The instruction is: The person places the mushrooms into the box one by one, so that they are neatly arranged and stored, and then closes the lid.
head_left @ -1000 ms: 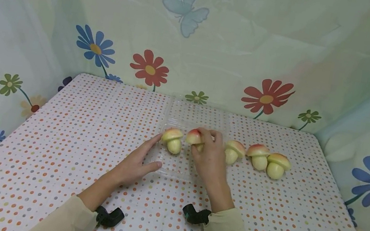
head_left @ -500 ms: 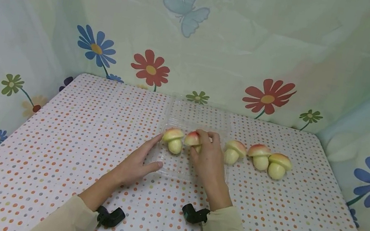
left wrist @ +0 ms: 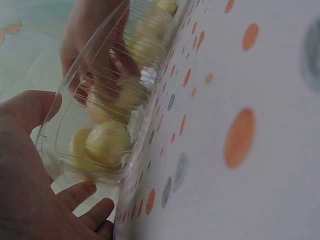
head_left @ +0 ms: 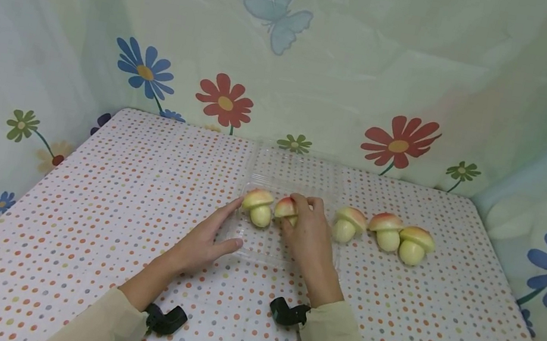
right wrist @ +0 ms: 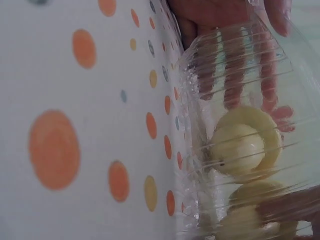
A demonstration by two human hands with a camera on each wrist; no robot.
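Observation:
A clear plastic box [head_left: 260, 251] lies on the table with its lid [head_left: 298, 168] folded back. One mushroom [head_left: 260, 210], yellow with a reddish cap, sits at the box's left end. My right hand [head_left: 309, 240] reaches into the box and pinches a second mushroom [head_left: 287, 209] by its cap, beside the first; the hand hides part of it. Against the box's left side, my left hand [head_left: 204, 243] rests with spread fingers. In the left wrist view its thumb [left wrist: 42, 107] is by the upper rim and its fingers [left wrist: 80, 195] are near the end wall.
To the right of the box, three more mushrooms stand in a row: one [head_left: 348, 225] close to the box's edge, another [head_left: 386, 231] and the last [head_left: 414, 245] side by side. A dotted cloth [head_left: 106, 227] covers the table; a flowered curtain [head_left: 331, 84] hangs behind.
My right hand has sunk slightly with the mushroom, lower into the box. My left hand stays at the box's left side.

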